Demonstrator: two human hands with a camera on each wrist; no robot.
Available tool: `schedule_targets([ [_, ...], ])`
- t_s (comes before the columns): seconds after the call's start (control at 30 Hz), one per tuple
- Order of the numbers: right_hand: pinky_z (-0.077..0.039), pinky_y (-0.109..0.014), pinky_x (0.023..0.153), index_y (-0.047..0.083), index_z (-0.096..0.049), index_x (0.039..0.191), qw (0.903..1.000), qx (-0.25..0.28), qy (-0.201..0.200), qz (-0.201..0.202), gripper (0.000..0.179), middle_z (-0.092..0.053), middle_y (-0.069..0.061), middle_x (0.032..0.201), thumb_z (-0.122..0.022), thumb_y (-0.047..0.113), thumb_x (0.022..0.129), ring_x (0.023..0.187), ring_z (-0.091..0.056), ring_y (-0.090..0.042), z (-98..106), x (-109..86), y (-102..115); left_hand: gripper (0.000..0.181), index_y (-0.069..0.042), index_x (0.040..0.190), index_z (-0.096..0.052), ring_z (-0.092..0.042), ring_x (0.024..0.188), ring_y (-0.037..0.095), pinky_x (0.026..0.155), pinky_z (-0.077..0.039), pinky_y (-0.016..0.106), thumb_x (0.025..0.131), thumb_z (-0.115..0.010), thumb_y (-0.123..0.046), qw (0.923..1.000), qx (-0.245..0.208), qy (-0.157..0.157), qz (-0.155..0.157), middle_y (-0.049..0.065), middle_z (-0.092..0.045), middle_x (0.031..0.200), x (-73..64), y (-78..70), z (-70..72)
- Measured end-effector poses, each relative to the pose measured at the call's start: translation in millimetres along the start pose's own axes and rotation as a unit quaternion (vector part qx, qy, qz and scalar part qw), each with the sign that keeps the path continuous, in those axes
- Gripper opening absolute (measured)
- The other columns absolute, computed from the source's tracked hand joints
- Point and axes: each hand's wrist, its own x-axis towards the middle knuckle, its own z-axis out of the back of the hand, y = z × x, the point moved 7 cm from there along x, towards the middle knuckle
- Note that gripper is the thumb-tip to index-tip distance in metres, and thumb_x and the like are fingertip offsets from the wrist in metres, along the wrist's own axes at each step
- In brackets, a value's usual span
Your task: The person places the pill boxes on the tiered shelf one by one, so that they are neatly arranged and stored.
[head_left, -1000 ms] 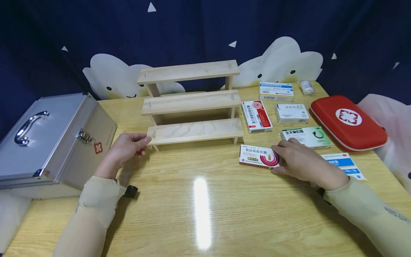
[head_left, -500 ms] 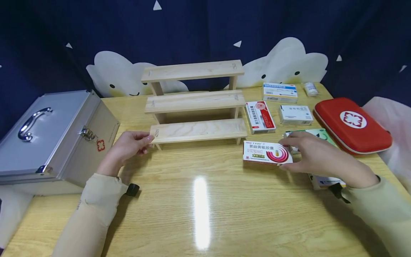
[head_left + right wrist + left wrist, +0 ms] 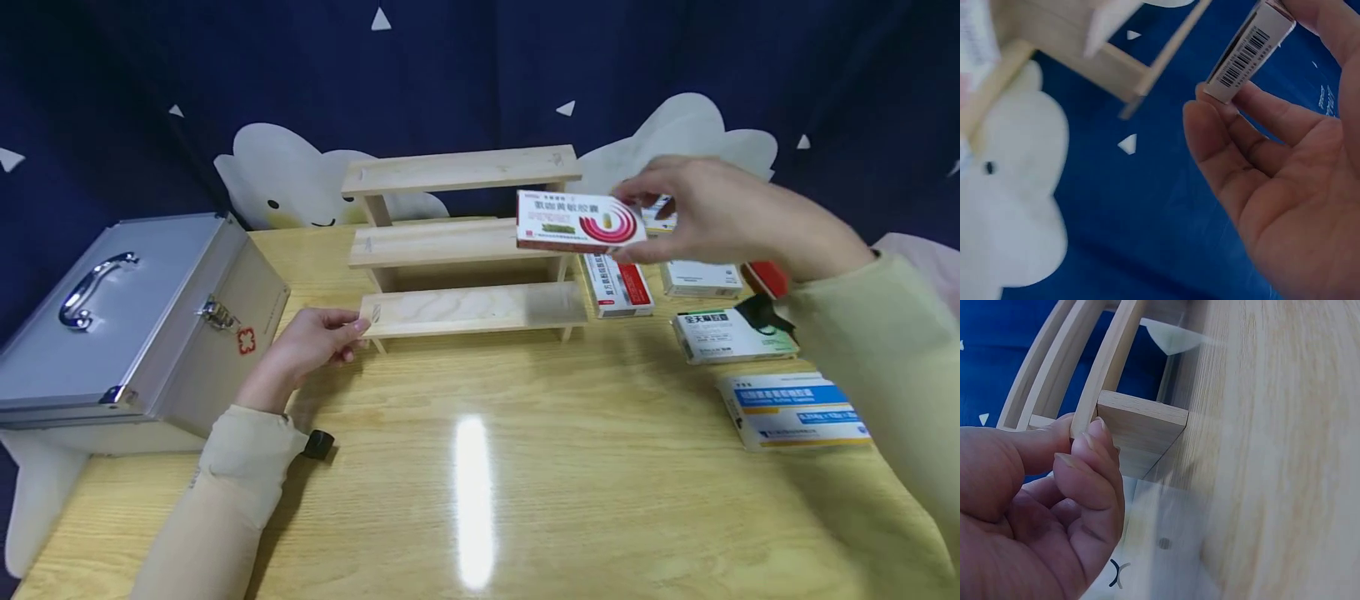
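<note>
A three-tier wooden rack (image 3: 472,308) stands in the middle of the table. My left hand (image 3: 318,342) pinches the left end of its lowest shelf between thumb and fingers, as the left wrist view (image 3: 1054,487) also shows. My right hand (image 3: 712,208) grips a white medicine box (image 3: 558,218) with pink-red rings by its right end. The box is held up in the air and overlaps the right part of the middle shelf in the head view. In the right wrist view its barcoded end (image 3: 1247,56) shows between the thumb and fingers.
Medicine boxes lie at the right: a red-and-white one (image 3: 618,283), a white one (image 3: 701,279), a green-and-white one (image 3: 731,335) and a blue-and-white one (image 3: 795,408). The right arm mostly covers a red case (image 3: 767,277). A silver metal case (image 3: 150,317) stands at left.
My right hand has lifted the ringed medicine box off the table and carried it up and left to the rack. My left hand keeps its pinch on the lowest shelf.
</note>
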Motion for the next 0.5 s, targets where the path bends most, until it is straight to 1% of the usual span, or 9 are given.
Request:
schedule_targets([
  [0.13,-0.044,-0.043,0.085,0.004,-0.060,0.133,0.9998,-0.008,0.016,-0.002,0.067,-0.057,-0.013,0.118,-0.080,0.044,0.083,0.102,-0.050,-0.030,14,49.5,15,0.041,0.007,0.133,-0.054,-0.055,0.067,0.011,0.058,-0.048,0.023,0.104,-0.055,-0.021,1.0000,-0.004,0.003,0.000,0.013,-0.069,0.095,1.0,-0.6,-6.2],
  [0.23,-0.042,-0.043,0.089,0.005,-0.058,0.136,0.9995,-0.018,0.025,-0.001,0.072,-0.055,-0.014,0.120,-0.077,0.049,0.083,0.105,-0.047,-0.030,17,86.4,27,0.040,0.007,0.132,-0.055,-0.055,0.067,0.011,0.058,-0.047,0.023,0.103,-0.055,-0.021,1.0000,-0.006,0.002,-0.002,0.013,-0.069,0.095,2.6,-1.7,-9.9],
  [0.3,-0.041,-0.042,0.092,0.004,-0.057,0.137,0.9994,-0.017,0.031,0.005,0.074,-0.054,-0.014,0.123,-0.077,0.050,0.083,0.108,-0.045,-0.030,15,108.9,36,0.040,0.007,0.131,-0.056,-0.055,0.066,0.011,0.057,-0.047,0.023,0.103,-0.056,-0.021,1.0000,-0.007,0.000,-0.006,0.013,-0.068,0.094,3.9,-1.9,-11.7],
  [0.37,-0.041,-0.040,0.092,0.004,-0.057,0.137,0.9992,-0.010,0.037,0.013,0.073,-0.056,-0.012,0.122,-0.077,0.049,0.083,0.108,-0.045,-0.028,11,129.6,44,0.039,0.007,0.131,-0.056,-0.055,0.065,0.011,0.057,-0.047,0.023,0.103,-0.056,-0.021,0.9999,-0.009,0.000,-0.008,0.013,-0.068,0.093,4.9,-0.5,-13.8],
  [0.43,-0.041,-0.036,0.089,0.006,-0.060,0.134,0.9986,0.004,0.047,0.023,0.068,-0.058,-0.010,0.119,-0.077,0.047,0.083,0.105,-0.047,-0.025,5,148.0,53,0.038,0.007,0.129,-0.058,-0.055,0.065,0.011,0.057,-0.047,0.023,0.103,-0.057,-0.021,0.9999,-0.011,0.001,-0.008,0.013,-0.068,0.092,5.3,2.6,-16.4],
  [0.5,-0.041,-0.032,0.083,0.008,-0.064,0.127,0.9976,0.012,0.059,0.033,0.059,-0.061,-0.006,0.112,-0.077,0.046,0.084,0.099,-0.049,-0.021,-4,164.6,60,0.038,0.007,0.129,-0.058,-0.055,0.064,0.011,0.056,-0.047,0.023,0.102,-0.058,-0.021,0.9999,-0.014,0.002,-0.006,0.013,-0.069,0.092,4.8,6.8,-19.2],
])
